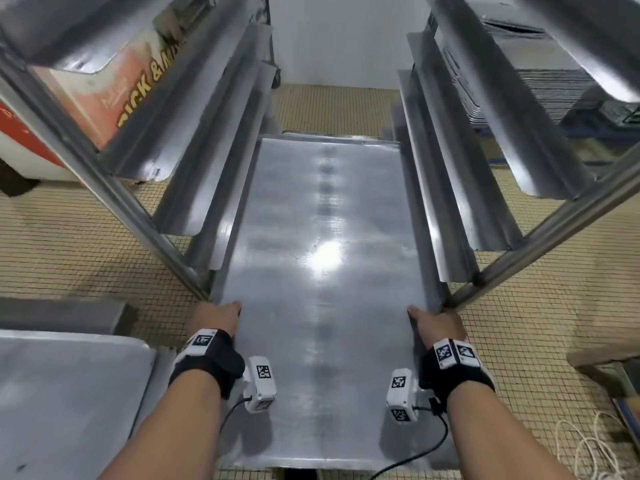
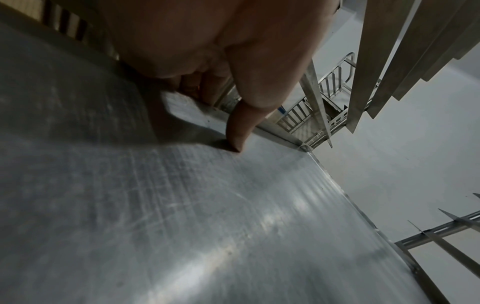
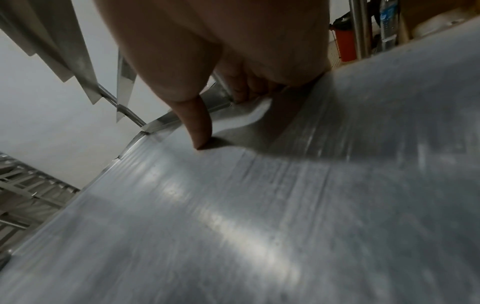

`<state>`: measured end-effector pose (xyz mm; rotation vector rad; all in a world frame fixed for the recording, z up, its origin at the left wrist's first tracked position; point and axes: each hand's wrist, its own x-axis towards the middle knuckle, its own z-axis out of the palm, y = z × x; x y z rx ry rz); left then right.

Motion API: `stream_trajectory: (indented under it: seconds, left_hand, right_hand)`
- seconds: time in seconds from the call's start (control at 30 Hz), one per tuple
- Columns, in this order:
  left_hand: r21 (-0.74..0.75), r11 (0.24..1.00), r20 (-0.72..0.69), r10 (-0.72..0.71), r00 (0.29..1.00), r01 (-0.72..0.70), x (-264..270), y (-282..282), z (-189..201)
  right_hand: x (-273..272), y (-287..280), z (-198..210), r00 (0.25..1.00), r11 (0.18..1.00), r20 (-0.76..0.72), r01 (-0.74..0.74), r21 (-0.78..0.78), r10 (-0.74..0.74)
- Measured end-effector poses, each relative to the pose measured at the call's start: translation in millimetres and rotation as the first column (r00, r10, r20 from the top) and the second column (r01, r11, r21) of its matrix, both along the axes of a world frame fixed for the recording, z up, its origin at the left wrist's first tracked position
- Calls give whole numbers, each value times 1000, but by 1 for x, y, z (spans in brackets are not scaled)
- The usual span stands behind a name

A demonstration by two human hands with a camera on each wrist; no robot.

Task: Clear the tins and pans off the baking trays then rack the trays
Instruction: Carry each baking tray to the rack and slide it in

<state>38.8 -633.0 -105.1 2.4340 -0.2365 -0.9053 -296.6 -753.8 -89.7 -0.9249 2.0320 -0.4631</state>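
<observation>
Steel, scratched and bright with glare, makes up the baking tray (image 1: pixel 322 258), which lies flat and lengthwise between the two sides of the rack (image 1: pixel 145 216), its far end deep between the angled runners and its near end sticking out toward the person. Nothing sits on its surface.

On the tray's left long edge the left hand (image 1: pixel 216 318) grips it: in the left wrist view the thumb (image 2: pixel 240 131) presses down on the top face just inside the rim, while the fingers curl under the edge. The right hand (image 1: pixel 438 323) grips the right long edge the same way, thumb (image 3: pixel 201 131) on top near the raised rim and fingers tucked below. So each grip is clenched on the tray, one to a side, level with the rack's front uprights.

Both wrists carry black straps with white marker blocks, and a dark cable runs from each across the tray's near end.

Above the tray, further runners (image 1: pixel 460 174) step up on both sides. A second tray (image 1: pixel 65 396) lies low at the left, apart from the held one. Beyond the rack's left side stands an orange and white box (image 1: pixel 104 98) with yellow lettering, and at the upper right a stack of grey sheets (image 1: pixel 554 88). Small beige tiles cover the floor (image 1: pixel 69 254).
</observation>
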Motion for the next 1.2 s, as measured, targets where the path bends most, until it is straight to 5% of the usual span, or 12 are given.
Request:
stream_trajectory:
  seconds: [0.33, 0.57, 0.7, 0.9, 1.07, 1.2]
  left_hand:
    - [23, 1000, 27, -18, 999, 18, 16, -25, -7]
    - [152, 961, 84, -246, 966, 232, 5, -8, 5]
    - [219, 910, 153, -389, 909, 352, -19, 15, 9]
    - [158, 695, 86, -718, 691, 702, -88, 83, 17]
    - [326, 395, 94, -917, 387, 859, -115, 118, 16]
    - [449, 382, 192, -924, 330, 808, -121, 118, 5]
  right_hand:
    - [14, -23, -2, 998, 999, -56, -10, 52, 12]
    - [13, 2, 2, 999, 999, -6, -36, 22, 36]
    - [8, 41, 16, 972, 974, -78, -224, -42, 221]
    - [-13, 114, -8, 717, 751, -264, -659, 45, 645]
    - [-31, 162, -8, 410, 463, -370, -884, 64, 834]
    - [-33, 162, -18, 286, 397, -523, -911, 112, 803]
